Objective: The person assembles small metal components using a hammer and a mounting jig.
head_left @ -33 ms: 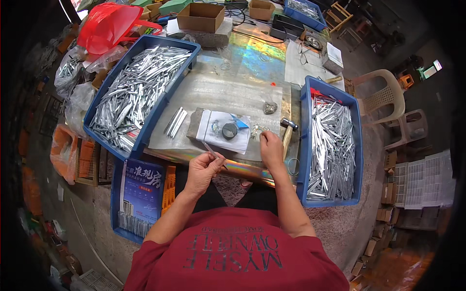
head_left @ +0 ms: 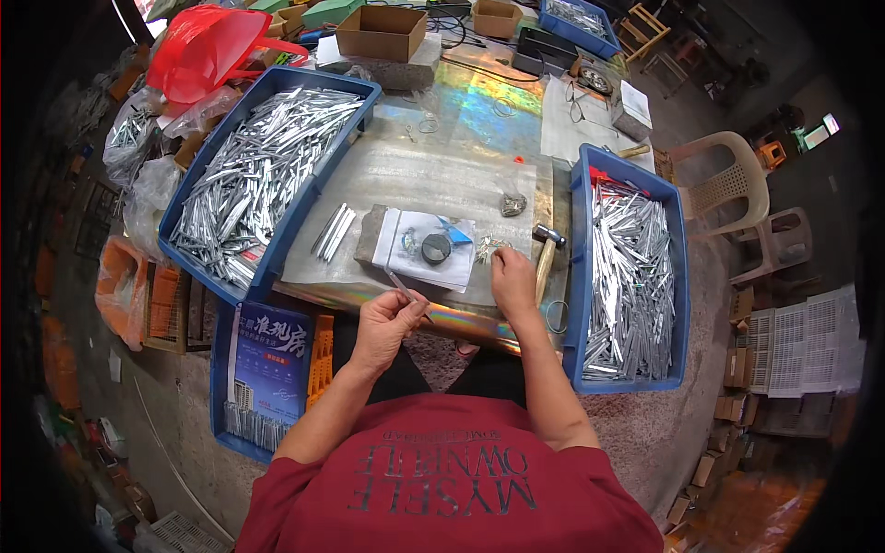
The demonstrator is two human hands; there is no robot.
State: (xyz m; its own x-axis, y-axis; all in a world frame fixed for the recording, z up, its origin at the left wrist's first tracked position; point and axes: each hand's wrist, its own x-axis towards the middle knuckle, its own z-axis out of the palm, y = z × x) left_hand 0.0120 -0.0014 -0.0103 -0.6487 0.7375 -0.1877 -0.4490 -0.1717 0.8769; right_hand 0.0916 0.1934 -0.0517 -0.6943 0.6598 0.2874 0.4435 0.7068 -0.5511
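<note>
My left hand [head_left: 391,323] pinches a thin metal strip [head_left: 398,284] at the table's near edge; its far end reaches the papered block. My right hand [head_left: 513,281] is closed, fingertips at a small heap of tiny metal parts [head_left: 487,247]; whatever it may hold is hidden. Between the hands, a block [head_left: 371,238] carries white paper [head_left: 424,265], a dark round cup [head_left: 436,248] and a blue scrap [head_left: 454,230]. Several silvery metal strips [head_left: 334,232] lie left of the block. A hammer [head_left: 545,263] rests just right of my right hand.
Blue bins of metal strips flank the work sheet: the left bin [head_left: 166,226] and the right bin [head_left: 683,276]. Farther back are a cardboard box [head_left: 383,32] and a red plastic bag [head_left: 198,55]. A lower blue bin [head_left: 219,369] stands near left, a plastic chair [head_left: 728,189] right.
My right hand has shifted very slightly left beside the small parts. My left hand and the strip stay in place.
</note>
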